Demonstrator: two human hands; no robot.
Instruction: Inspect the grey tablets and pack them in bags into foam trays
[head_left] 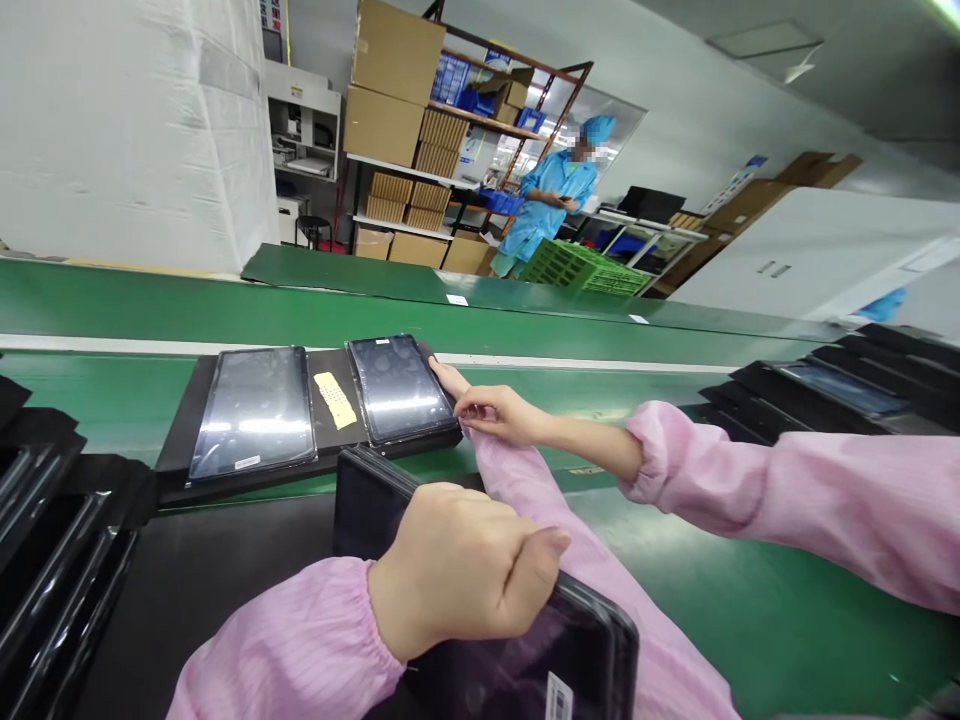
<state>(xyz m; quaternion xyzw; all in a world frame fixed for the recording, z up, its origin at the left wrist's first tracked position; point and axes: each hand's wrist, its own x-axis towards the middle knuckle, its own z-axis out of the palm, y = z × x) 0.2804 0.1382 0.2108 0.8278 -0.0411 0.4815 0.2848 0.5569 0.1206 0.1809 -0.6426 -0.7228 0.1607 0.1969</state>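
Observation:
My left hand (469, 565) is closed round the upper edge of a few stacked dark tablets (592, 650), tilted close in front of me; a white label shows on the nearest. My right hand (448, 380), partly hidden, grips the right end of a black tray (176, 440) on the green surface. Two film-covered tablets lie on it, the left tablet (255, 415) and the right tablet (401, 385). Between them is a yellow paper slip (335, 400). A co-worker's hand (504, 413), reaching in from the right, is at my right wrist.
Black trays with tablets (60, 560) are stacked at the left, and more black trays (847, 385) at the right. A green conveyor belt (540, 325) runs across. Beyond it are a person in blue (555, 195), a green crate (581, 268) and shelves with cardboard boxes (394, 50).

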